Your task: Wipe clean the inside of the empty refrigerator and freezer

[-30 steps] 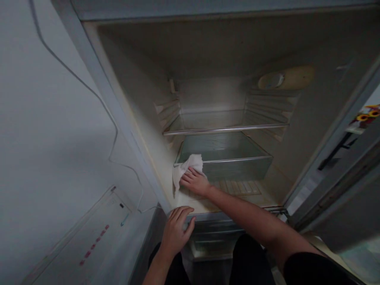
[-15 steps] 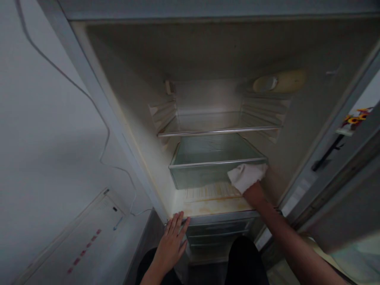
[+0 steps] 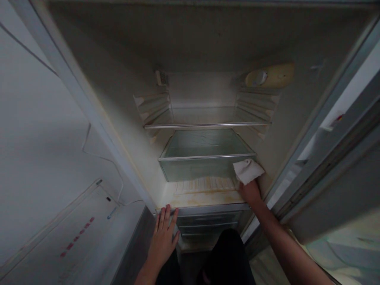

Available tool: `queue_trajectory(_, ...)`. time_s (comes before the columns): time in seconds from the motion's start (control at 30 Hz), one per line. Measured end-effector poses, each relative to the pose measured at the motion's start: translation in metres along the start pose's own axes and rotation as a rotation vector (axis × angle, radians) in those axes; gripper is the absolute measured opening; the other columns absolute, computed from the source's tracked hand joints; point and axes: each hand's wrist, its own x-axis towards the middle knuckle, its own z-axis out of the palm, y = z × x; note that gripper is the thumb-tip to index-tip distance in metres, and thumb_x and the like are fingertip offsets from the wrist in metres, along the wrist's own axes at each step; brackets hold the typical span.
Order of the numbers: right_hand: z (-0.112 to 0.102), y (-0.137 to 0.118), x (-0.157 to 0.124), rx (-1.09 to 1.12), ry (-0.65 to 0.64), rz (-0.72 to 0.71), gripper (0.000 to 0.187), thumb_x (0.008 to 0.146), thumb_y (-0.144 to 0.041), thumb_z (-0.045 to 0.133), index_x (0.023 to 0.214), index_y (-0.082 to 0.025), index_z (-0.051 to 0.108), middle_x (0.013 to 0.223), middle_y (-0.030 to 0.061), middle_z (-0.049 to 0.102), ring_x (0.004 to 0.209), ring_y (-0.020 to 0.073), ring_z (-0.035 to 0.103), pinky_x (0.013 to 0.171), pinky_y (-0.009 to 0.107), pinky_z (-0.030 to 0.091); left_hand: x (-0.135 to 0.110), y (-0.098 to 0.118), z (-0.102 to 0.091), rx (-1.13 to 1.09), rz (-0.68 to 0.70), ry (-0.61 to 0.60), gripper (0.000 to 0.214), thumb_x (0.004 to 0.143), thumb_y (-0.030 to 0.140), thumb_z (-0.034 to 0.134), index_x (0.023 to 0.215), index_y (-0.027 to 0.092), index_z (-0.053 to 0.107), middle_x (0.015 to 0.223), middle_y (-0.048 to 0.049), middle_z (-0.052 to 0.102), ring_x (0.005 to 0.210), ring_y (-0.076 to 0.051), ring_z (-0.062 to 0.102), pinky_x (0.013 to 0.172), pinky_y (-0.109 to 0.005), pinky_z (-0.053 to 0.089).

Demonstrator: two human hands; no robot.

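Head view shows a refrigerator [image 3: 190, 43] standing open. A glass shelf [image 3: 204, 116] spans the cavity above a clear drawer [image 3: 198, 169]. Brownish stains mark the floor panel [image 3: 204, 196]. The left hand [image 3: 162, 237] rests at the panel's front edge, fingers straight and slightly spread. The right hand [image 3: 251, 192] holds a white cloth [image 3: 248, 170] at the drawer's right front corner; its fingertips are hidden.

An open path runs along the fridge floor [image 3: 204, 198] between the left hand [image 3: 162, 239] and the right hand [image 3: 249, 192]. Ahead of both, the see-through drawer [image 3: 196, 170] blocks the way back, with the shelf [image 3: 204, 115] crossing above it. The side wall [image 3: 286, 130] stands just right of the right hand.
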Motion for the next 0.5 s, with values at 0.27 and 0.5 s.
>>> queue_trajectory(0.27, -0.021, -0.073, -0.107, 0.549, 0.18, 0.308, 0.039, 0.094, -0.033, 0.041, 0.115, -0.015, 0.07, 0.101, 0.0159, 0.074, 0.098, 0.0304, 0.07, 0.091, 0.046, 0.057, 0.009, 0.028, -0.017, -0.256, -0.142, 0.035, 0.07, 0.098, 0.028, 0.05, 0.161, 0.023, 0.021, 0.17, -0.0151, 0.012, 0.156, -0.036, 0.011, 0.119, -0.063, 0.031)
queue_trajectory(0.5, -0.025, -0.194, -0.224, 1.046, -0.033, 0.394, 0.053, 0.104, -0.052, 0.038, 0.148, -0.026, 0.053, 0.148, 0.0103, 0.056, 0.139, 0.0249, 0.052, 0.116, 0.041, 0.043, 0.022, 0.097, -0.053, -0.972, 0.113, -0.376, 0.058, 0.093, 0.04, 0.06, 0.148, 0.028, 0.045, 0.15, -0.0112, 0.052, 0.138, -0.028, 0.051, 0.114, -0.045, 0.044)
